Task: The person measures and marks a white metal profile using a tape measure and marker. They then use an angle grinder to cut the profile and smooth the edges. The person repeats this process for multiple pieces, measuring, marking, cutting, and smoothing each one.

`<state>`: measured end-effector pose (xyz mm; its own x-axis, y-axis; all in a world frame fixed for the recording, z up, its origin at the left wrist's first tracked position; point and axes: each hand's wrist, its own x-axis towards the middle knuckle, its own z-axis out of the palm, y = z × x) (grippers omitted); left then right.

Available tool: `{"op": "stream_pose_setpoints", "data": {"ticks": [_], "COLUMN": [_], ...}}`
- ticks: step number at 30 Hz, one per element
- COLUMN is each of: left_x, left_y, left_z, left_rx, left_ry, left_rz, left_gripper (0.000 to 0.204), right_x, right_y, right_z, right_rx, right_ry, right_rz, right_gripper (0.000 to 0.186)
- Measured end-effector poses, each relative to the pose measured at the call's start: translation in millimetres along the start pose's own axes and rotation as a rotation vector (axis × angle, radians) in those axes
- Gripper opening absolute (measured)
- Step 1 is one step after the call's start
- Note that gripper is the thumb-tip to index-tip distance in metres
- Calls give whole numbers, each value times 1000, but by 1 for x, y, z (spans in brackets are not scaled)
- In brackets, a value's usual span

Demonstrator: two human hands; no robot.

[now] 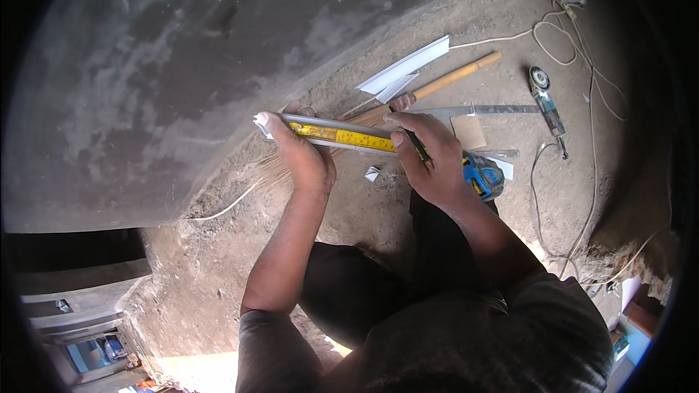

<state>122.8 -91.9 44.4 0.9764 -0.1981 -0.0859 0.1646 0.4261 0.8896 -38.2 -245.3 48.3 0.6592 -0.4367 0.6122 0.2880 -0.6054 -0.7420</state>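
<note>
A pale channel-shaped strip (263, 124) runs level in front of me, with the yellow tape measure blade (336, 135) stretched along it. My left hand (300, 154) is closed round the strip's left end, its thumb near the blade's tip. My right hand (435, 159) pinches a thin dark pen-like marker (419, 147) over the right part of the blade. The blue and black tape measure case (482, 177) shows just beyond the right hand, over my knee. Whether the right palm touches the case is hidden.
Behind lie white trim offcuts (408, 64) and a broom (455, 78) on the dirt floor. A handsaw blade (502, 110), a cardboard piece (468, 132) and an angle grinder (546, 101) are to the right. Loose cables (595, 153) trail there. A grey wall (167, 87) rises left.
</note>
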Motion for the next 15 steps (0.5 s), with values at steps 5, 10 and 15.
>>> {"op": "stream_pose_setpoints", "data": {"ticks": [5, 10, 15], "left_x": [-3, -1, -2], "left_y": [3, 2, 2], "left_z": [7, 1, 3], "left_rx": [-22, -28, -39], "left_ry": [34, 24, 11], "left_rz": [-23, -7, 2], "left_gripper": [81, 79, 77], "right_x": [-7, -11, -13], "right_y": [1, -7, -7], "right_z": [-17, -1, 14], "right_rx": [13, 161, 259], "right_ry": [-62, -131, -66], "right_rz": [97, 120, 99], "right_gripper": [28, 28, 28]}}
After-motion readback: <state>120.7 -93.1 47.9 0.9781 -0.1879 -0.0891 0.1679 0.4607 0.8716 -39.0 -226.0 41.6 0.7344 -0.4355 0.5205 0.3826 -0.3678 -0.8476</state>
